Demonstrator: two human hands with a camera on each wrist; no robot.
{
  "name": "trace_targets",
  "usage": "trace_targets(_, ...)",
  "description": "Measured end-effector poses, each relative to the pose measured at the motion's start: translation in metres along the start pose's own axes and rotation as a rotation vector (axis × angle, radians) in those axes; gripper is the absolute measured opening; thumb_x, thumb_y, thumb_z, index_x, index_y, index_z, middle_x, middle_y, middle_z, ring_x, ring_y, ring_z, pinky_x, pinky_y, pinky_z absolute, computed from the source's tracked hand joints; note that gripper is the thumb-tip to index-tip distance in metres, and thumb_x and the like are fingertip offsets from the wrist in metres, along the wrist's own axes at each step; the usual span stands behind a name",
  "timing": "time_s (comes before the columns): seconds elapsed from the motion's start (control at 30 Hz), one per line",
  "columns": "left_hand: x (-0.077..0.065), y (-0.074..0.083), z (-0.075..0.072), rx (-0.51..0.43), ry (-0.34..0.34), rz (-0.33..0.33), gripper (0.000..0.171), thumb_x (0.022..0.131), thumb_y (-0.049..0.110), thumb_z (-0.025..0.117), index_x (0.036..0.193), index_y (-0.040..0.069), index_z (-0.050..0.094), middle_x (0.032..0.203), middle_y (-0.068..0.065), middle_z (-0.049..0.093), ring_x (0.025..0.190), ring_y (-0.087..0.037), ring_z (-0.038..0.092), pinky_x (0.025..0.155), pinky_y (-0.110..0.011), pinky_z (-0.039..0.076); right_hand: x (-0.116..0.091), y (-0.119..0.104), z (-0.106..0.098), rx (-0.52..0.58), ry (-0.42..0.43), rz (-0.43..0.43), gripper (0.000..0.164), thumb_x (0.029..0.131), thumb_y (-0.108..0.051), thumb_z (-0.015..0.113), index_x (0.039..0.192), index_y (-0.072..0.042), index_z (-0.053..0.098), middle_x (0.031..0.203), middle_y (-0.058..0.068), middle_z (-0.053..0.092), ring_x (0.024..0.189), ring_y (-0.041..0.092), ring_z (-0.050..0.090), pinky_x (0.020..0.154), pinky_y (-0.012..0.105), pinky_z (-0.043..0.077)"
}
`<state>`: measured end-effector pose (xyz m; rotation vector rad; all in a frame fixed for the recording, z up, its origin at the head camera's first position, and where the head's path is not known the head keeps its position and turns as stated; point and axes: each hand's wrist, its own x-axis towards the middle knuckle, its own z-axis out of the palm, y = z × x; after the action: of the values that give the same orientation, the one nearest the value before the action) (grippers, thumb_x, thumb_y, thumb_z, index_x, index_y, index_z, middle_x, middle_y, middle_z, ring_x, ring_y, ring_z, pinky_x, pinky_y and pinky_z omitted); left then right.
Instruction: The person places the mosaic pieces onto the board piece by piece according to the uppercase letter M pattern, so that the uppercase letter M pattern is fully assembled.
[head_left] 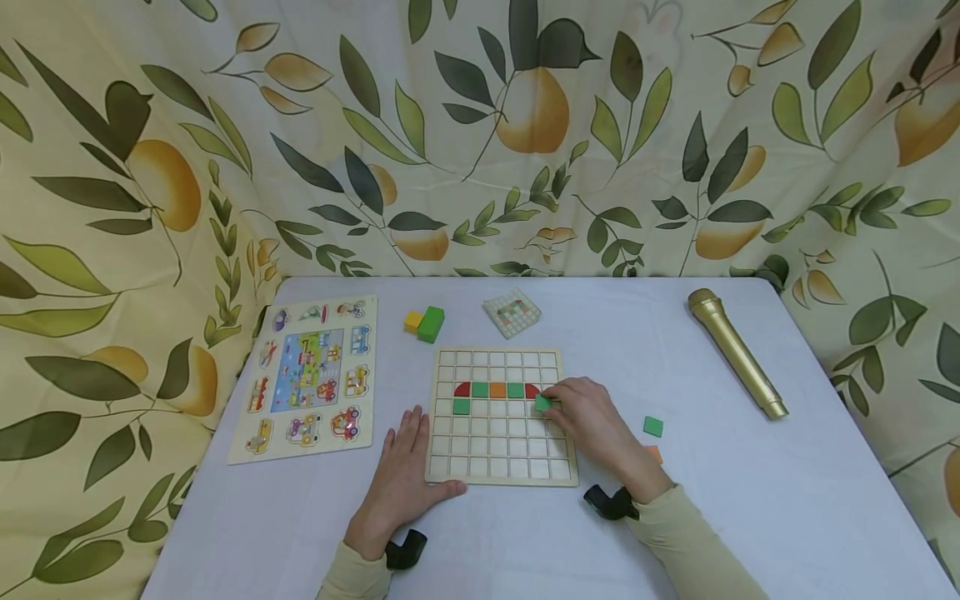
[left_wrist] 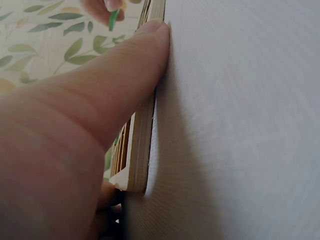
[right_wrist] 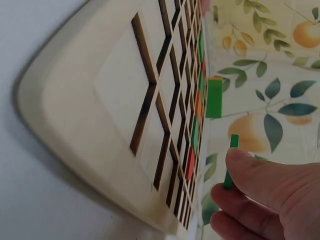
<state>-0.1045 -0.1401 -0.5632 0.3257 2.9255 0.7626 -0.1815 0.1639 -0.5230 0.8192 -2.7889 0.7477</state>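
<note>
My right hand (head_left: 592, 417) pinches a green square tile (head_left: 543, 403) between thumb and fingers over the right side of a wooden grid board (head_left: 495, 446). In the right wrist view that tile (right_wrist: 234, 141) stands on edge, apart from the board. A row on the grid runs from a rounded red tile (head_left: 462, 389) through green, orange (head_left: 497, 390) and green to another rounded red one (head_left: 532, 390). Below its left end sits a green tile (head_left: 461, 406). My left hand (head_left: 401, 479) rests at the board's near left corner, fingers straight along the side, thumb (left_wrist: 125, 65) against the front edge.
Right of the board lie a loose green tile (head_left: 653, 426) and an orange tile (head_left: 655, 454), partly behind my wrist. A picture puzzle (head_left: 367, 433) is at left. Behind the board are a green block (head_left: 431, 325), a yellow block (head_left: 412, 322) and a pattern card (head_left: 513, 312). A gold microphone (head_left: 738, 354) lies far right.
</note>
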Motion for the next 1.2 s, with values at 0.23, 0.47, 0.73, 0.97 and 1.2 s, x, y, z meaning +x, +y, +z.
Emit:
trace_targets(0.23, 0.0, 0.0, 0.0, -0.008, 0.001, 0.003, 0.119, 0.071, 0.064, 0.076, 0.151, -0.007, 0.022, 0.16, -0.019, 0.014, 0.147, -0.031, 0.006, 0.114, -0.054, 0.008, 0.009, -0.007, 0.004, 0.021, -0.024, -0.026, 0.028, 0.083, -0.016, 0.079, 0.108, -0.005, 0.072, 0.101, 0.003, 0.069, 0.098, 0.023, 0.061, 0.088, 0.043, 0.044)
trace_targets(0.47, 0.0, 0.0, -0.001, -0.011, -0.006, 0.006, 0.118, 0.072, 0.064, 0.076, 0.151, -0.007, 0.023, 0.16, -0.019, 0.014, 0.147, -0.032, 0.006, 0.114, -0.053, 0.008, 0.018, -0.013, 0.01, 0.023, -0.036, -0.061, 0.022, 0.082, -0.018, 0.081, 0.1, -0.009, 0.073, 0.097, -0.001, 0.069, 0.095, 0.02, 0.061, 0.086, 0.04, 0.046)
trace_targets(0.73, 0.0, -0.001, 0.0, 0.007, -0.018, -0.006, 0.118, 0.073, 0.066, 0.073, 0.152, -0.006, 0.022, 0.16, -0.018, 0.013, 0.147, -0.03, 0.005, 0.115, -0.052, 0.007, 0.028, -0.019, 0.018, 0.038, -0.04, -0.125, 0.015, 0.081, -0.016, 0.081, 0.094, -0.011, 0.075, 0.094, -0.002, 0.07, 0.093, 0.02, 0.061, 0.085, 0.039, 0.047)
trace_targets(0.97, 0.0, -0.001, -0.001, 0.0, -0.011, -0.003, 0.119, 0.073, 0.066, 0.074, 0.151, -0.006, 0.023, 0.16, -0.018, 0.014, 0.147, -0.031, 0.006, 0.114, -0.053, 0.008, 0.034, -0.025, 0.022, 0.026, -0.071, -0.129, 0.013, 0.083, -0.018, 0.08, 0.092, -0.009, 0.074, 0.091, -0.002, 0.07, 0.09, 0.018, 0.061, 0.085, 0.038, 0.047)
trace_targets(1.2, -0.001, 0.0, -0.001, 0.006, -0.013, -0.006, 0.118, 0.073, 0.066, 0.073, 0.151, -0.007, 0.023, 0.16, -0.018, 0.014, 0.147, -0.031, 0.006, 0.114, -0.053, 0.008, 0.038, -0.028, 0.027, 0.022, -0.081, -0.135, 0.014, 0.081, -0.017, 0.081, 0.089, -0.008, 0.074, 0.087, -0.001, 0.07, 0.086, 0.018, 0.06, 0.082, 0.039, 0.048)
